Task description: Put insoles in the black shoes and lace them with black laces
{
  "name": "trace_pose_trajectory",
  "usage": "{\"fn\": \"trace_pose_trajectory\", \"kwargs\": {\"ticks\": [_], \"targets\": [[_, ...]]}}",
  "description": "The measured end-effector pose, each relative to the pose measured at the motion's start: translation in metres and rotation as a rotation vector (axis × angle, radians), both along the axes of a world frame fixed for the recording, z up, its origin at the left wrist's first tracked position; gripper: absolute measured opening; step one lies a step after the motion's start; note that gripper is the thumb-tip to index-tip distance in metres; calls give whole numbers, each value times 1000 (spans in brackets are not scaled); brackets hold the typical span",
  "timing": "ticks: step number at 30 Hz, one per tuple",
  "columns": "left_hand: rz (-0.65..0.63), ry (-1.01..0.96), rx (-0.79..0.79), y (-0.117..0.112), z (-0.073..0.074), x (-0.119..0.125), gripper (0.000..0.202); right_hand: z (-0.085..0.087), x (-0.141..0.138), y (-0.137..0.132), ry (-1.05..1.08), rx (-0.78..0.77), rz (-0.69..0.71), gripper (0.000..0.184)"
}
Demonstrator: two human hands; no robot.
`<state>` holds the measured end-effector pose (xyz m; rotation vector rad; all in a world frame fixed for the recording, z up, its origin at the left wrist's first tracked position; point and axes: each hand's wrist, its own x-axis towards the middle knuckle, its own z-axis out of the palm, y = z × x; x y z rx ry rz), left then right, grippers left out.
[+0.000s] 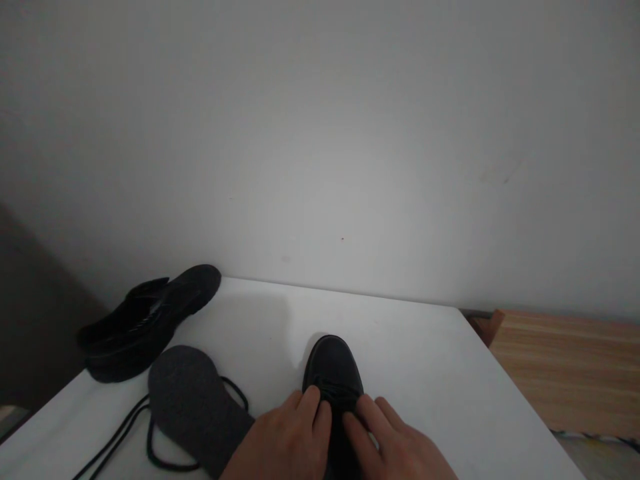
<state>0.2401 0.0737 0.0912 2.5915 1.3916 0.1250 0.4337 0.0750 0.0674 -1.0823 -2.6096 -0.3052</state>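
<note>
A black lace-up shoe point(333, 360) lies on the white table with its toe pointing away from me. My left hand point(293, 433) grips the left side of its lacing area, fingers bent and pressed together. On the opposite side, my right hand point(387, 440) has its thumb and fingers closed on the shoe's edge. Dark laces point(334, 392) cross between my fingertips; whether I also pinch a lace end cannot be made out. The heel part is hidden by my hands and the frame's bottom edge. Left of my left hand rests a dark grey felt insole point(193, 400).
A second black shoe point(145, 320) sits at the table's far left, against the wall. A loose black shoelace point(117, 433) loops around and under the insole. The white table point(440, 387) meets a pale wall point(350, 167). Beyond its right edge stands a wooden surface point(565, 373).
</note>
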Motion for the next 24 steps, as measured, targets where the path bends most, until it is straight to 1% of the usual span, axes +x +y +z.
{"fn": "trace_pose_trajectory", "kwargs": {"ticks": [4, 8, 10, 13, 16, 20, 22, 24], "targets": [[8, 46, -42, 5, 8, 6, 33, -2, -7, 2, -12, 43, -64, 19], [33, 55, -40, 9, 17, 13, 35, 3, -10, 5, -32, 22, -91, 19], [29, 69, -68, 10, 21, 14, 32, 6, -11, 6, -34, 17, -98, 19], [20, 81, -81, 12, 26, 14, 26, 9, -12, 7, -25, 59, -95, 19], [17, 64, -68, 12, 27, 14, 24, 10, -12, 8, -27, 74, -95, 17], [28, 33, -47, 10, 26, 15, 25, 13, -16, 10, -52, 42, -99, 18], [36, 20, -41, 11, 24, 15, 24, 18, -19, 10, -65, 14, -125, 19], [27, 17, -38, 14, 24, 15, 24, 28, -21, 11, -43, -70, -162, 24]]}}
